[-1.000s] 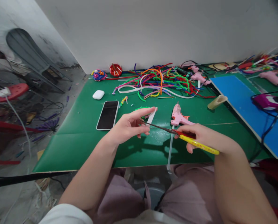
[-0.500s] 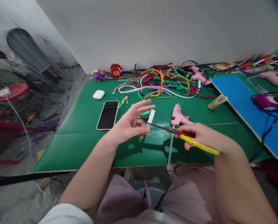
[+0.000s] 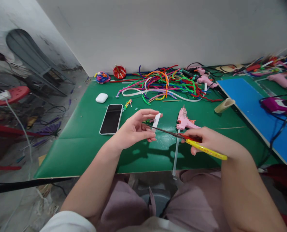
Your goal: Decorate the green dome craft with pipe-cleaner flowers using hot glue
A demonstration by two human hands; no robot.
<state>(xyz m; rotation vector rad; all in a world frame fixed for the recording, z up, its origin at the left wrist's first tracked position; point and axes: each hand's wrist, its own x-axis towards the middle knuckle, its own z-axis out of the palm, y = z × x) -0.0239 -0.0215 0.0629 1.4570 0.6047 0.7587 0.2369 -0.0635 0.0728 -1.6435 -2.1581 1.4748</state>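
Observation:
My left hand (image 3: 136,130) is raised over the green table, its fingers curled round a short white strip (image 3: 156,121). The upper fingertips touch the strip's top end; small coloured bits behind the hand are mostly hidden. Scissors (image 3: 205,150) with yellow and red handles are gripped in my right hand (image 3: 209,138). Their dark blades point left, reaching the strip's lower part and the left fingers; whether they cut into it I cannot tell. Just beyond my right hand lies a pink glue gun (image 3: 185,120), a clear glue stick (image 3: 176,154) running from it past the table's front edge.
A phone (image 3: 111,119) and a white earbud case (image 3: 101,98) lie on the left. Tangled pipe cleaners (image 3: 167,84) spread along the back. To the right are a cut bamboo tube (image 3: 224,105) and a blue board (image 3: 249,112). The green table (image 3: 80,154) ends before my lap.
The upper fingers of my left hand have lowered from a spread pose onto the white strip's top end. The green piece behind them is now hidden. The scissors have hardly moved.

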